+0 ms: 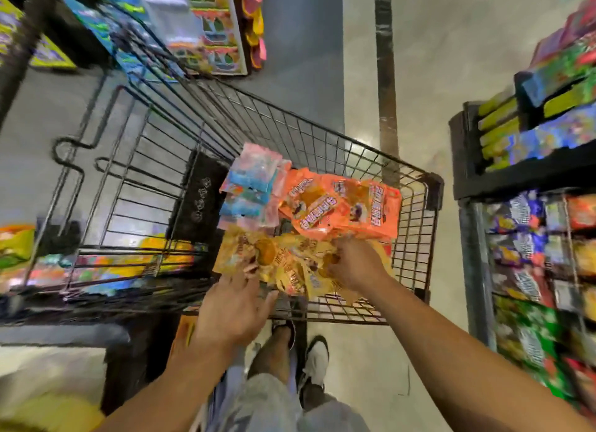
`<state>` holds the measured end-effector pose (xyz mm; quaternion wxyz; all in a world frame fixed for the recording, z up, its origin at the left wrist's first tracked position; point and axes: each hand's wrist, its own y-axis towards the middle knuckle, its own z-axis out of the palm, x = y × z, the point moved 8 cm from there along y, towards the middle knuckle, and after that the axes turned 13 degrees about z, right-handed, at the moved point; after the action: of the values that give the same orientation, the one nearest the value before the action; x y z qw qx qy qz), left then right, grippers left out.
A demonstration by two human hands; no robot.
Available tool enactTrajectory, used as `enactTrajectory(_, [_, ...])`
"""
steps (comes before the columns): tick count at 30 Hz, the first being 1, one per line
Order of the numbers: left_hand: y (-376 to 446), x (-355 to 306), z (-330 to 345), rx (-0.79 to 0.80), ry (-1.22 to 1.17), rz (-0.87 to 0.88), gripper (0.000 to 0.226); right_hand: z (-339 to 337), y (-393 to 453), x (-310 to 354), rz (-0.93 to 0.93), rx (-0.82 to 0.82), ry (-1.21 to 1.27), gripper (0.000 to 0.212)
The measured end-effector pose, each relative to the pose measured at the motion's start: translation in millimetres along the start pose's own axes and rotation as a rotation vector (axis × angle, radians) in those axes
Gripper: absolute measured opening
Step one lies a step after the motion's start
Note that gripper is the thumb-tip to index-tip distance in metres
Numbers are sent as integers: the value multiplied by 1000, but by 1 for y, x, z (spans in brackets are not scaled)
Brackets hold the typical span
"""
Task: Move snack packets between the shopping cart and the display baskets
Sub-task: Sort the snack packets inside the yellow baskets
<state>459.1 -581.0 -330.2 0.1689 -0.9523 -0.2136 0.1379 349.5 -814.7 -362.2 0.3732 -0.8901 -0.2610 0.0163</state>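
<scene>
A black wire shopping cart (322, 141) stands in front of me. Its near end holds yellow snack packets (283, 260), orange packets (338, 206) behind them, and pink-and-blue packets (254, 186) to the left. My left hand (235, 306) reaches over the cart's near rim, its fingertips touching the left side of the yellow packets. My right hand (354, 264) is closed on the right side of the yellow packets. The frame is blurred, so the left hand's exact grip is unclear.
Display baskets (532, 270) full of colourful snack packets line the right side, with stacked boxes (548, 109) above them. More packets (106, 270) show through the cart's left wall. Colourful boxes (219, 28) stand far ahead. My legs and shoes (309, 360) are below the cart.
</scene>
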Motion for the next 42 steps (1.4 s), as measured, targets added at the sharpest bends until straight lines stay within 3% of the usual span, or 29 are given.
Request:
enactTrajectory(3, [-1, -1, -2, -87, 14, 7, 58, 44, 21, 9, -32, 146, -278, 17])
enactTrajectory(6, [-3, 0, -2, -117, 12, -15, 50, 77, 35, 5, -29, 180, -425, 13])
enactTrajectory(12, [-4, 0, 3, -80, -17, -18, 54, 91, 49, 6, -15, 83, -538, 50])
enactTrajectory(23, [-5, -2, -2, -20, -59, -14, 58, 72, 30, 16, 11, 53, -509, 67])
enactTrajectory(27, [-4, -3, -2, 14, -60, -18, 55, 47, 37, 45, -91, -68, -284, 57])
enactTrajectory(32, [-5, -5, -6, 52, -86, -50, 55, 26, 91, 88, 133, 142, 607, 24])
enactTrajectory(36, [-6, -5, -6, 83, -109, -70, 55, 24, 142, 124, 255, 317, 948, 10])
enactTrajectory(42, [-3, -8, -3, 85, -69, -69, 50, 34, 198, 159, 420, 417, 1092, 39])
